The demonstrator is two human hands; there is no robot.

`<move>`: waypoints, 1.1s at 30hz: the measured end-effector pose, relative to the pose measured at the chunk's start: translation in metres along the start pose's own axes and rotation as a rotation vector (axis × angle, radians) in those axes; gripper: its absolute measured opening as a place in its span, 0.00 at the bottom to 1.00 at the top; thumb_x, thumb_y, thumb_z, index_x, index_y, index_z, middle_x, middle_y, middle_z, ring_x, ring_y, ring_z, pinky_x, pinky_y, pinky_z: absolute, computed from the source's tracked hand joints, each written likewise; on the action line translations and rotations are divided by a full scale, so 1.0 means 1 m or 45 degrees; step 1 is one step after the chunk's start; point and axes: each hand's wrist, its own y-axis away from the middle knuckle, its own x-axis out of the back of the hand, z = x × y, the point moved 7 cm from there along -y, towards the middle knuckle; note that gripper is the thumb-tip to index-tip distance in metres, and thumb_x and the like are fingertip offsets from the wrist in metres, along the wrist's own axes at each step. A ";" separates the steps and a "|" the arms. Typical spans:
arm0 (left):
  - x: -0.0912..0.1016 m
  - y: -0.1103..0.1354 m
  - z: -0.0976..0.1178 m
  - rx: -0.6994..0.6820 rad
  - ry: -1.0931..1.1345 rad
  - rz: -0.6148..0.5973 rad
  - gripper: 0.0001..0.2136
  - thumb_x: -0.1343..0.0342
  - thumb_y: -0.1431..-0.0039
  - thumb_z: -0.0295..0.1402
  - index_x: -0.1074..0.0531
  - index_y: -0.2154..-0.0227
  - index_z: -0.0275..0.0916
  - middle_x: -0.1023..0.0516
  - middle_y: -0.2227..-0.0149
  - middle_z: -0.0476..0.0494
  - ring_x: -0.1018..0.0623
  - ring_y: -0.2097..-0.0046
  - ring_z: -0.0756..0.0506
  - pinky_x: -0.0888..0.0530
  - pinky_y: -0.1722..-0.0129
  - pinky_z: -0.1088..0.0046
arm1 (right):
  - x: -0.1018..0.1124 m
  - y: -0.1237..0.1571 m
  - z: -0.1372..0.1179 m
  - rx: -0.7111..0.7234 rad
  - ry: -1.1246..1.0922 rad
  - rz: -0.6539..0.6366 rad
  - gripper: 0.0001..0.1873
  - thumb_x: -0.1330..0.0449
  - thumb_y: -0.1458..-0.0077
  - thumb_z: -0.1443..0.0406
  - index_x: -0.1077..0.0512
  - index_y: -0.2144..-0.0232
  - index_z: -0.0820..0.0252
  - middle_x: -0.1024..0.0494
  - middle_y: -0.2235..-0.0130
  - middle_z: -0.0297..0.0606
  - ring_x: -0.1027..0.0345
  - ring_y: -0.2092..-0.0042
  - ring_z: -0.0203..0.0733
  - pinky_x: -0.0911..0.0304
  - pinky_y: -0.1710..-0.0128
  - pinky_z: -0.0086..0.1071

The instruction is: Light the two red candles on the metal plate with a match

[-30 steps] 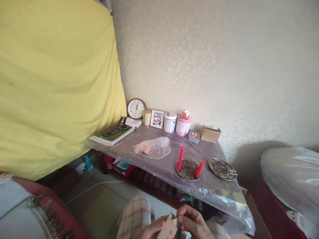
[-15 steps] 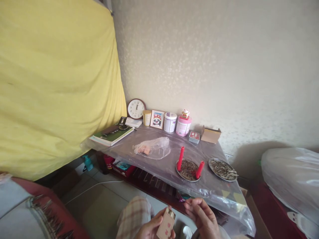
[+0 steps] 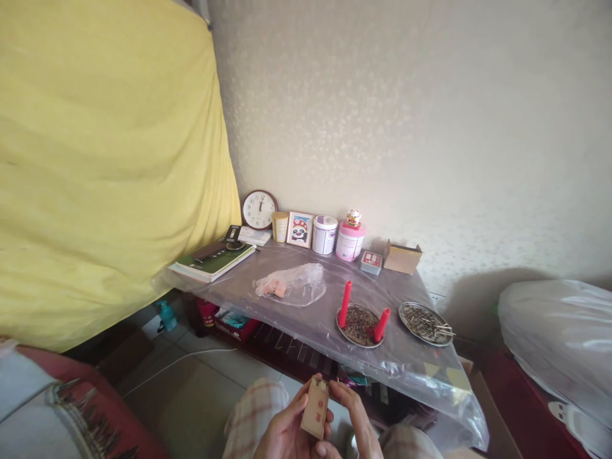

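My left hand (image 3: 287, 427) is closed around a small tan matchbox (image 3: 315, 408) with red printing, low in the middle of the view. My right hand (image 3: 356, 417) is at the box's right side, its fingertips at the upper end and its thumb by the lower end. At the upper end the tray shows slightly. Whether a match is between my right fingers is hidden. Beyond my hands, a red candle (image 3: 345, 305) and a shorter red candle (image 3: 381, 325) stand on a round metal plate (image 3: 359, 345) covered with dark bits.
A second metal plate (image 3: 408, 328) holds used matchsticks. The plastic-covered table (image 3: 306, 325) bears a crumpled clear bag (image 3: 306, 285), books (image 3: 215, 261), a clock (image 3: 259, 209), tins (image 3: 325, 236) and a cardboard box (image 3: 402, 258). A wrapped bulky thing (image 3: 559, 331) stands at right.
My right hand has moved left and down from a raised pinch beside the matchbox to the box itself. The matchbox is tilted more upright, and its tray shows less.
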 end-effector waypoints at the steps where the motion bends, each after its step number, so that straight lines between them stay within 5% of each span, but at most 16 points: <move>1: -0.002 0.000 0.000 0.002 0.008 -0.004 0.18 0.32 0.53 0.42 0.22 0.56 0.49 0.16 0.69 0.48 0.20 0.68 0.48 0.28 0.72 0.77 | -0.001 0.001 0.001 0.039 0.008 0.003 0.37 0.38 0.46 0.43 0.36 0.39 0.48 0.30 0.38 0.45 0.41 0.35 0.60 0.41 0.38 0.48; 8: 0.002 0.004 0.002 -0.057 -0.137 0.078 0.16 0.35 0.50 0.43 0.23 0.57 0.50 0.16 0.69 0.48 0.20 0.66 0.45 0.29 0.73 0.74 | -0.004 0.003 0.005 0.091 0.038 -0.010 0.39 0.38 0.45 0.44 0.38 0.37 0.50 0.32 0.37 0.46 0.42 0.35 0.59 0.41 0.37 0.46; 16: -0.009 0.008 0.000 -0.027 -0.053 -0.008 0.15 0.36 0.48 0.42 0.23 0.56 0.49 0.17 0.68 0.49 0.20 0.67 0.48 0.28 0.72 0.76 | -0.004 0.005 0.005 0.062 0.063 -0.003 0.36 0.38 0.44 0.47 0.38 0.37 0.49 0.32 0.37 0.45 0.41 0.35 0.59 0.41 0.37 0.47; 24: 0.002 0.007 0.001 -0.037 -0.174 0.109 0.17 0.36 0.51 0.45 0.23 0.57 0.48 0.16 0.67 0.48 0.20 0.65 0.43 0.28 0.69 0.69 | -0.003 0.005 0.006 0.048 0.054 0.006 0.35 0.37 0.45 0.46 0.36 0.38 0.48 0.30 0.39 0.44 0.38 0.37 0.59 0.40 0.38 0.46; 33: -0.002 0.006 -0.002 -0.001 -0.158 0.054 0.15 0.39 0.47 0.45 0.22 0.59 0.44 0.16 0.66 0.47 0.21 0.63 0.46 0.28 0.66 0.72 | -0.001 0.002 -0.002 0.008 0.090 0.030 0.32 0.36 0.46 0.46 0.31 0.43 0.50 0.24 0.44 0.45 0.32 0.42 0.58 0.36 0.42 0.45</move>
